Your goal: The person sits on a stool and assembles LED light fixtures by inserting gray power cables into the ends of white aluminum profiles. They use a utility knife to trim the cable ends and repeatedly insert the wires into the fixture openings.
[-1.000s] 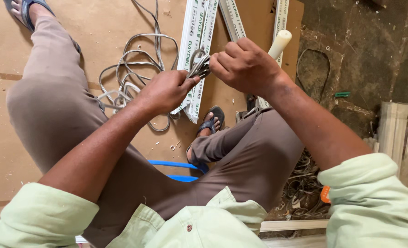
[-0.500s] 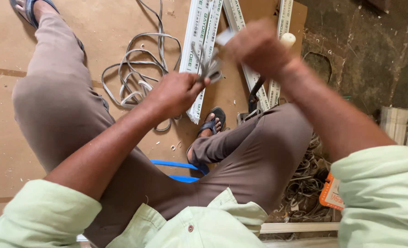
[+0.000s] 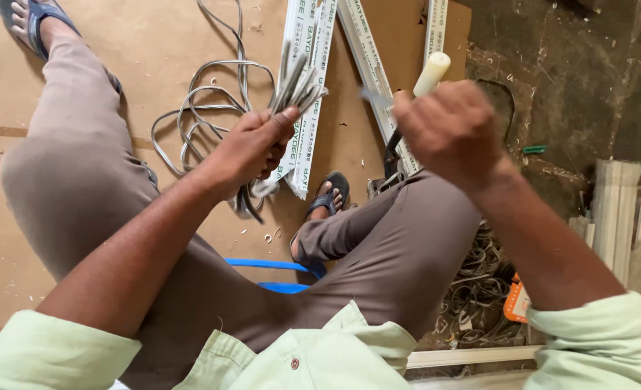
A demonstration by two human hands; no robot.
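Observation:
My left hand (image 3: pixel 252 148) grips a bundle of grey cable ends (image 3: pixel 297 83) that fan out above the fist, while the rest of the grey cable (image 3: pixel 201 119) lies coiled on the brown board beyond my left knee. My right hand (image 3: pixel 450 130) is closed around a tool with a cream-coloured handle (image 3: pixel 432 74); a thin blurred blade (image 3: pixel 373 97) sticks out to the left of the fist. The two hands are apart, with a gap between the blade and the cable ends.
White plastic casing strips (image 3: pixel 313 108) lie on the brown board (image 3: pixel 118 43) ahead. I sit with knees bent, sandalled feet (image 3: pixel 328 202) on the board. A blue stool edge (image 3: pixel 277 278) shows below. Scrap wire (image 3: pixel 479 296) and an orange object (image 3: pixel 517 303) lie right, beside pale wooden strips (image 3: pixel 616 209).
My hands were together at the cable ends; the right hand has pulled away to the right with the tool, and the left hand now holds the cable ends up alone.

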